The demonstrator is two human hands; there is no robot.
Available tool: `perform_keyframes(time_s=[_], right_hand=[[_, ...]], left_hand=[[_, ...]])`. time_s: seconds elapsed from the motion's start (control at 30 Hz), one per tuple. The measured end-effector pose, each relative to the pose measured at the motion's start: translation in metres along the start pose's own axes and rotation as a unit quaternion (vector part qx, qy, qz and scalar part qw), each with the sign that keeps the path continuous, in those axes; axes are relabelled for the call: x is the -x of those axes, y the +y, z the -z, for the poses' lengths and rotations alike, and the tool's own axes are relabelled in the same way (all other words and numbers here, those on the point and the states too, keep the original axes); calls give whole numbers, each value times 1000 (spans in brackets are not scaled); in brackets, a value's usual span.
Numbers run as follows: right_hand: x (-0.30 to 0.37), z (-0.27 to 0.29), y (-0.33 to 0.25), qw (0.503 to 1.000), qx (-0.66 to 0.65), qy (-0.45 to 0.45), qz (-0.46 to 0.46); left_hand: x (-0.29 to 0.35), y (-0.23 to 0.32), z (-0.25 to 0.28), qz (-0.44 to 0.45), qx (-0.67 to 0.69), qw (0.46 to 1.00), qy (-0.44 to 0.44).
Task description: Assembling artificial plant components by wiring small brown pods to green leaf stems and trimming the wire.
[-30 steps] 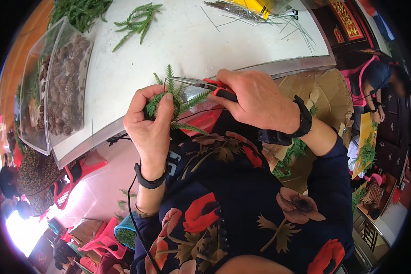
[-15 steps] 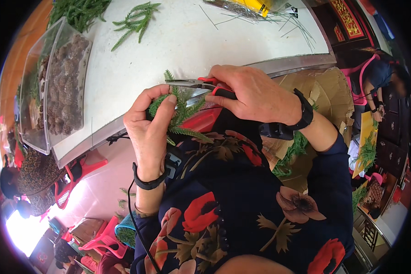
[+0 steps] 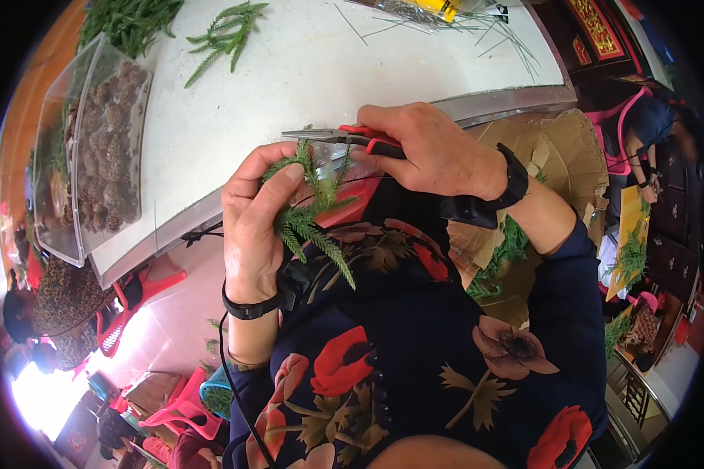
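Observation:
Between the thumb and fingers of my left hand [image 3: 254, 207] is a green artificial pine sprig [image 3: 317, 227], its needled fronds hanging down toward my lap. My right hand [image 3: 438, 152] grips red-and-black handled long-nose pliers [image 3: 325, 136]. The pliers' jaws point left and lie across the top of the sprig, just above my left fingertips. Whether the jaws are closed on a stem or wire is too small to make out.
On the white table [image 3: 235, 109] lie a loose pine sprig [image 3: 225, 35], a pile of greenery [image 3: 129, 23], and thin green wires [image 3: 508, 43]. A clear box of pine cones [image 3: 113, 148] stands at left. Cardboard [image 3: 559, 164] is at right. Other people work on both sides.
The sprig has turned in my left hand, so its fronds hang lower. The pliers have moved up slightly, and their jaws now sit over the sprig's upper tip.

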State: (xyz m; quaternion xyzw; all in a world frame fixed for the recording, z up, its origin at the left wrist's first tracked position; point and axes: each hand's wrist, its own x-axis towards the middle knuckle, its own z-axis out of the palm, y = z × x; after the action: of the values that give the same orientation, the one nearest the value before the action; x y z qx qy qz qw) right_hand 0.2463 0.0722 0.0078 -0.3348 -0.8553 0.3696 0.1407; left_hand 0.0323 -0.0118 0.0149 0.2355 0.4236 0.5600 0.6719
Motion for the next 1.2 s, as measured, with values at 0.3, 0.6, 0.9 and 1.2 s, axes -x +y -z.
perform_keyframes(time_s=[0.3, 0.6, 0.9, 1.2], right_hand=[[15, -5, -14, 996, 53, 76, 13], [12, -6, -13, 998, 36, 28, -31], [13, -9, -14, 999, 3, 24, -37], [13, -10, -5, 976, 198, 83, -29]], left_hand=[[-4, -10, 0, -116, -308, 935, 130], [-2, -9, -5, -156, -332, 919, 145], [-1, -10, -7, -144, -325, 926, 132], [-2, -7, -8, -20, -185, 979, 83]])
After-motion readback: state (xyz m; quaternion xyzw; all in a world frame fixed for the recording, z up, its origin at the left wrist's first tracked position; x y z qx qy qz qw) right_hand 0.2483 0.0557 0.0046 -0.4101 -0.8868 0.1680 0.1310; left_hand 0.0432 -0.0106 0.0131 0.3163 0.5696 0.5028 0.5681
